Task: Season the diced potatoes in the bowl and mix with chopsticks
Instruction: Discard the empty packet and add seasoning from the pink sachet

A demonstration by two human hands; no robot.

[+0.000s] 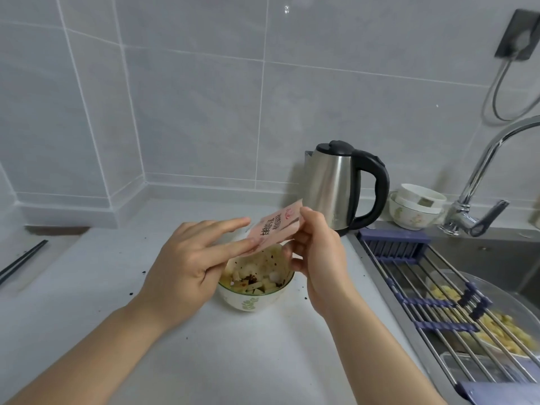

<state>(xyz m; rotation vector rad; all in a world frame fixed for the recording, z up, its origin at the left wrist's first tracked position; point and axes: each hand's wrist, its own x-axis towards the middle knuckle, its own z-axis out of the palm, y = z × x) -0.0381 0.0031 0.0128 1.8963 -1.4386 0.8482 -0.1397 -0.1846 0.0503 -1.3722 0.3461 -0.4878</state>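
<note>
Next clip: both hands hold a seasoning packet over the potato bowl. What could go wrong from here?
1. The packet is tilted over the back rim of the small bowl; seasoning may miss, as the dark specks on the counter suggest.
2. The left hand hangs over the bowl's near edge and might knock it.
3. The chopsticks lie far left, a long reach for mixing.
</note>
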